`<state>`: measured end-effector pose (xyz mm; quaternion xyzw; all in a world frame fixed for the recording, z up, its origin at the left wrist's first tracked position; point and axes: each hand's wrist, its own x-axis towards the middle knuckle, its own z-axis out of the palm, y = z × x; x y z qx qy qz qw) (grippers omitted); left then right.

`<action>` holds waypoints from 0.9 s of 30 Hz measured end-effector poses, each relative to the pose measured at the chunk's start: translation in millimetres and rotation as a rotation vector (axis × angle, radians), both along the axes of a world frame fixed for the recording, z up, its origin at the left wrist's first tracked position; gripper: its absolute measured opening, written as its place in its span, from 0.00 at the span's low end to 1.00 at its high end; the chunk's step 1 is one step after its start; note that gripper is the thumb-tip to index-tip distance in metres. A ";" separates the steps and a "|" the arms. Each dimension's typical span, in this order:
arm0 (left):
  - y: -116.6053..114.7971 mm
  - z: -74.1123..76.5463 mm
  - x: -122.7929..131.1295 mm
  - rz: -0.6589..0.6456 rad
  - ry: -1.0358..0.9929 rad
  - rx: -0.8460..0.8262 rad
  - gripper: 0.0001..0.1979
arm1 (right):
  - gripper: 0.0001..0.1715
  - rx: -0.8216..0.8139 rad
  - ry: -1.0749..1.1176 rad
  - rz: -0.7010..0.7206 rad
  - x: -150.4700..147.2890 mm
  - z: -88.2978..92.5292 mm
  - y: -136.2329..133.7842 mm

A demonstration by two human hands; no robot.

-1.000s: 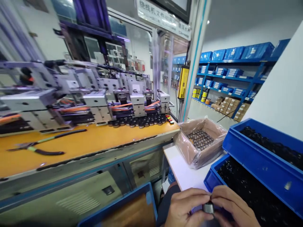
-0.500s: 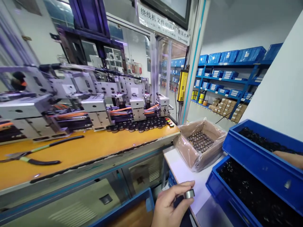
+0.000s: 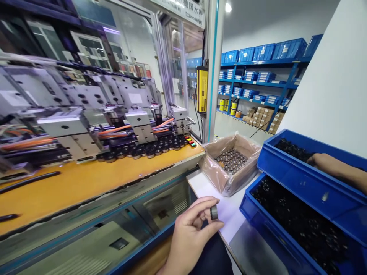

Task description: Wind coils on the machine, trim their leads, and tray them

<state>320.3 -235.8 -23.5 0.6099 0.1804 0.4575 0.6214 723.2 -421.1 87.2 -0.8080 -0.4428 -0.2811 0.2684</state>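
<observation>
Between the thumb and fingers of my left hand (image 3: 195, 225) is a small grey metal ring (image 3: 213, 212), held on edge above the white side table. My right hand (image 3: 323, 162) reaches into the upper blue bin (image 3: 304, 179), its fingertips down among small black parts (image 3: 292, 149). Those fingertips are hidden, so whether they grip a part does not show. Below it, a second blue bin (image 3: 249, 208) holds more black parts. A lined carton (image 3: 212, 175) of small metal ring pieces stands beyond my left hand.
A winding machine (image 3: 140, 118) with metal blocks and orange cables runs along the left. Several dark rings (image 3: 155, 147) lie in rows on its orange bench (image 3: 114, 183). Pliers handles (image 3: 31, 181) lie at the bench's left. Blue shelves (image 3: 258, 82) with bins stand behind.
My view has turned to the right. My right hand has reached further into the upper bin, down to the black parts. My left hand still holds the ring, now turned on edge.
</observation>
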 end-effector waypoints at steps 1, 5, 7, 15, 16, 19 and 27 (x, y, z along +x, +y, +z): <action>-0.2 -1.2 -0.4 -0.033 0.017 -0.030 0.15 | 0.15 -0.052 -0.006 0.014 -3.5 13.2 1.6; -4.3 -1.7 -0.3 -0.129 0.025 -0.138 0.15 | 0.03 -0.092 -0.087 0.098 -69.9 35.2 12.1; -9.0 -0.6 0.5 -0.177 0.021 -0.165 0.15 | 0.06 -0.040 -0.095 0.420 -128.7 15.8 19.5; -26.1 -5.1 3.2 -0.338 0.105 -0.108 0.16 | 0.08 0.136 0.030 0.994 -245.7 -88.7 52.0; -27.1 -5.0 4.6 -0.341 0.111 -0.094 0.16 | 0.09 0.140 0.028 0.996 -244.1 -91.0 52.5; -30.3 -3.5 9.0 -0.314 0.097 -0.046 0.19 | 0.07 0.121 0.012 1.005 -238.8 -89.2 49.4; -35.8 -16.2 7.4 -0.171 0.037 0.063 0.22 | 0.10 0.091 0.018 0.969 -233.7 -79.3 38.1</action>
